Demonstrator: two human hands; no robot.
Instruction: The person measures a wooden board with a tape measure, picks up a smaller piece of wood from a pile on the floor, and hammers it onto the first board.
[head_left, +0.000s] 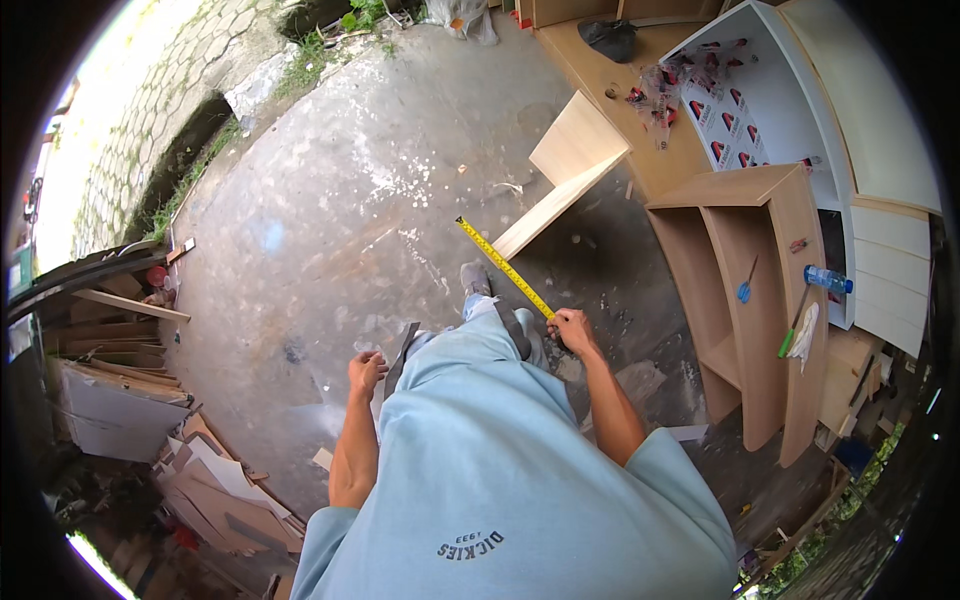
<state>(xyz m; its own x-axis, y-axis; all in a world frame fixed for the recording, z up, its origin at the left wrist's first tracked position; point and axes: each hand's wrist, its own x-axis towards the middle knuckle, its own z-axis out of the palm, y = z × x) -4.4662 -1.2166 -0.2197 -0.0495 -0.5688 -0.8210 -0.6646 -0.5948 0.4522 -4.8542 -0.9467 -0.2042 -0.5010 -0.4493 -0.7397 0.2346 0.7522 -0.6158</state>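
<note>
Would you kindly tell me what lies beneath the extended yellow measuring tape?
Stained grey concrete floor shows below and around the yellow measuring tape. The tape covers whatever lies directly under it, and the bare right hand hides its near end.

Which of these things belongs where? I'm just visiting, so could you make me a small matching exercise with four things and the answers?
1. Tape measure
2. Shirt
3. Plastic bottle
4. Paving

A. On the wooden shelf unit
B. At the upper left
C. Extended, in the right hand
D. Light blue, being worn

Pairs: 1-C, 2-D, 3-A, 4-B
</note>
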